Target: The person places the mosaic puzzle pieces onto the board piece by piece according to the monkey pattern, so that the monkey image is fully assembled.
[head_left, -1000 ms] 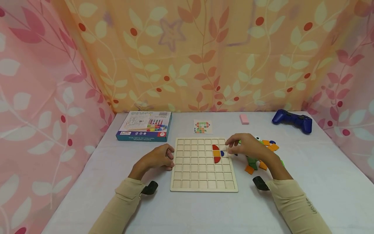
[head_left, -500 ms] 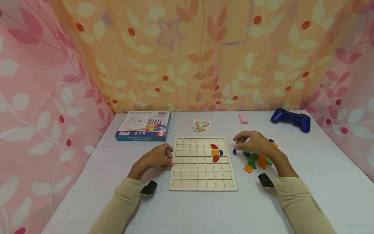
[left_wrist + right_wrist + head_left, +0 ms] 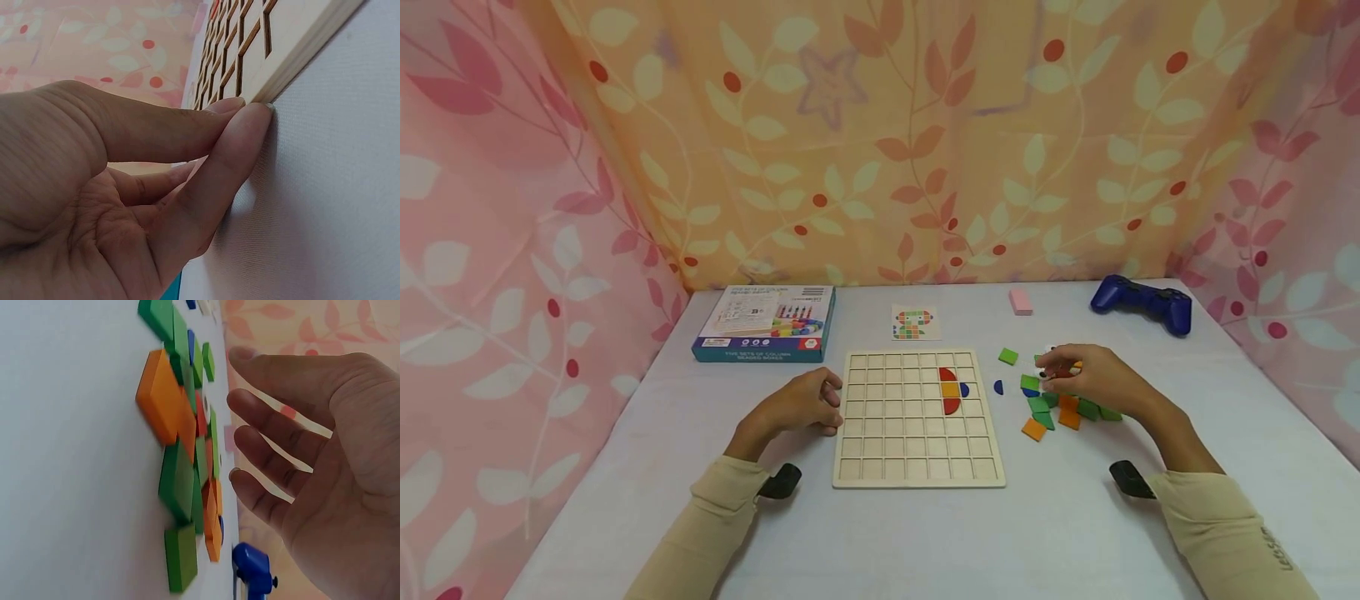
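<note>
A pale wooden grid board (image 3: 895,454) lies flat on the white table. Set in it towards the right are two red curved pieces (image 3: 951,406), an orange square (image 3: 950,389) and a blue half-circle (image 3: 965,390). At the board's left edge, my left hand (image 3: 801,406) pinches the rim between thumb and finger, as the left wrist view shows. My right hand (image 3: 1093,375) hovers over a loose pile of green tiles (image 3: 1039,404) and orange tiles (image 3: 1033,429), its fingers apart and holding nothing in the right wrist view. The hand hides part of the pile in the head view.
Behind the board lies a small pattern card (image 3: 916,322). A boxed bead set (image 3: 765,323) sits back left, a pink block (image 3: 1020,302) and a blue game controller (image 3: 1141,305) back right. One blue half-circle (image 3: 998,387) lies between board and pile. Patterned curtains (image 3: 880,142) enclose the table.
My right hand has moved right, from beside the board's right edge to above the tile pile, uncovering a green tile and the loose blue half-circle. The left hand has stayed at the board.
</note>
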Demonstrator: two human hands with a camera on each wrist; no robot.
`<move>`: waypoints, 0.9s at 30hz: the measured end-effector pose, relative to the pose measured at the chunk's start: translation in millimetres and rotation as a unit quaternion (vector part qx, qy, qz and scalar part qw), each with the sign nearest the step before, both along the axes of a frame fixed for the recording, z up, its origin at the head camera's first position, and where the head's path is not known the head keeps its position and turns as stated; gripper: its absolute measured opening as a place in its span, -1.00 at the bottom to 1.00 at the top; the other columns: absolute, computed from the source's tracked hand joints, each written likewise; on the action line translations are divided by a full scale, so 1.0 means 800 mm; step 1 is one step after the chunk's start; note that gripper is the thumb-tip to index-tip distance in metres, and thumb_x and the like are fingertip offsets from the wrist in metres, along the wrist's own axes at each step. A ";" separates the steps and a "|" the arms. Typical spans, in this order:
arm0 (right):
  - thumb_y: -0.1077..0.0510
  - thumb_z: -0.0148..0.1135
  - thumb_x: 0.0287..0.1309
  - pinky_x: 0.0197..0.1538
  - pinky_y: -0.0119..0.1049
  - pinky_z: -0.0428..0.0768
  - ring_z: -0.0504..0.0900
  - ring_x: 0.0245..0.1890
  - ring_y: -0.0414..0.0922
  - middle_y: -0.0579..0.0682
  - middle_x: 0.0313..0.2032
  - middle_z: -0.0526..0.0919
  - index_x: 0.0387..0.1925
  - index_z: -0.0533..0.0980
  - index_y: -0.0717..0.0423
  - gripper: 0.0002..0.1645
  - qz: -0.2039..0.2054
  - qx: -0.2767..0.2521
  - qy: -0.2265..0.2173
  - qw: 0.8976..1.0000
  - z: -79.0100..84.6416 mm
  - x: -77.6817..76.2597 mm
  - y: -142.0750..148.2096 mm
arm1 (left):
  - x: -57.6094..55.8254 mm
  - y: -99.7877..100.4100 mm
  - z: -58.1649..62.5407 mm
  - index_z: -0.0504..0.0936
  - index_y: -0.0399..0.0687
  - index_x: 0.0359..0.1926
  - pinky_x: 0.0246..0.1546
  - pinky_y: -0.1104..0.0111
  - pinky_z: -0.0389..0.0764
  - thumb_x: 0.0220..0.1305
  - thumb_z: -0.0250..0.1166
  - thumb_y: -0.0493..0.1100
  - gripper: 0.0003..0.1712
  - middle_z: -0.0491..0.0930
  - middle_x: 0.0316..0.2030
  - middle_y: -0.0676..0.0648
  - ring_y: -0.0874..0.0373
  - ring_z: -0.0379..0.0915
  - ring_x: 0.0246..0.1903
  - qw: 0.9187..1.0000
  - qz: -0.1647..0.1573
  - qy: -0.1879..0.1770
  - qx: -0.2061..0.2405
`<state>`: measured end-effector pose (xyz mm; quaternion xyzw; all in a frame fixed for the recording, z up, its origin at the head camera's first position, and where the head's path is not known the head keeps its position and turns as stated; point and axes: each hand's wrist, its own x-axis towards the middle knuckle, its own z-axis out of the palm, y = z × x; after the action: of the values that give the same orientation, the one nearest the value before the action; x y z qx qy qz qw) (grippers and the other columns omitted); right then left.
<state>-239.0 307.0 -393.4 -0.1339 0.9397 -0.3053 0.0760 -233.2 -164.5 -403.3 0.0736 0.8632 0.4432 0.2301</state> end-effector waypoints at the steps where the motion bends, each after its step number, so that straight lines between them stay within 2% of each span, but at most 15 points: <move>1: 0.06 0.44 0.31 0.12 0.10 0.68 0.64 -0.04 0.01 -0.01 -0.08 0.76 0.15 0.68 0.14 -0.56 0.000 0.004 0.000 1.000 0.000 0.003 0.004 | 0.000 0.000 0.000 0.41 -0.34 0.31 -0.20 0.37 0.75 0.22 0.45 -0.40 -0.34 0.54 -0.07 -0.21 0.09 0.60 -0.29 1.000 0.001 0.000 0.001; 3: 0.05 0.45 0.29 0.22 0.27 0.60 0.64 0.03 0.07 0.03 -0.04 0.77 0.16 0.68 0.14 -0.54 -0.004 0.009 -0.005 1.000 0.000 0.008 0.012 | 0.000 0.000 0.000 0.41 -0.35 0.31 -0.20 0.37 0.75 0.22 0.45 -0.40 -0.34 0.54 -0.07 -0.21 0.09 0.60 -0.29 1.000 0.001 0.000 0.001; 8: -0.05 0.51 0.23 0.24 0.34 0.54 0.62 0.12 0.15 0.11 0.06 0.76 0.15 0.68 0.14 -0.45 -0.015 0.022 -0.026 0.999 -0.002 0.021 0.032 | 0.000 0.000 0.001 0.41 -0.36 0.31 -0.20 0.37 0.75 0.22 0.44 -0.40 -0.34 0.55 -0.07 -0.21 0.09 0.59 -0.29 1.000 -0.002 0.003 0.001; 11: -0.08 0.55 0.19 0.20 0.20 0.61 0.63 0.07 0.10 0.08 0.01 0.75 0.13 0.69 0.13 -0.43 -0.012 0.032 -0.019 0.999 -0.006 0.028 0.042 | 0.001 0.000 0.002 0.41 -0.36 0.31 -0.20 0.37 0.75 0.22 0.44 -0.40 -0.34 0.55 -0.07 -0.21 0.08 0.59 -0.28 1.000 -0.003 0.003 0.000; 13: -0.07 0.57 0.16 0.11 -0.01 0.65 0.61 0.00 0.04 0.02 -0.04 0.74 0.12 0.69 0.11 -0.44 -0.009 0.035 -0.012 0.999 -0.008 0.032 0.047 | 0.000 0.000 0.002 0.41 -0.36 0.31 -0.19 0.38 0.74 0.22 0.44 -0.39 -0.34 0.55 -0.07 -0.21 0.08 0.59 -0.28 1.000 -0.004 0.005 -0.001; 16: -0.03 0.59 0.12 -0.07 -0.28 0.57 0.55 -0.08 -0.06 -0.08 -0.13 0.69 0.08 0.71 0.03 -0.50 -0.007 0.041 -0.001 0.999 -0.011 0.036 0.052 | 0.000 0.000 0.001 0.42 -0.35 0.30 -0.18 0.38 0.74 0.22 0.45 -0.38 -0.34 0.55 -0.07 -0.21 0.08 0.59 -0.27 1.000 -0.006 0.007 -0.005; 27: 0.12 0.54 0.15 -0.09 -0.20 0.55 0.56 -0.08 -0.03 -0.08 -0.12 0.70 0.08 0.72 0.02 -0.57 0.010 0.054 -0.019 0.998 -0.007 0.042 0.060 | 0.001 0.000 0.002 0.42 -0.36 0.31 -0.20 0.38 0.75 0.22 0.45 -0.39 -0.34 0.55 -0.07 -0.21 0.09 0.60 -0.29 1.000 -0.003 0.004 -0.003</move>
<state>-205.6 354.7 -399.0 -0.1329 0.9520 -0.2557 0.1035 -232.3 -164.2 -401.5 0.0774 0.8654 0.4395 0.2278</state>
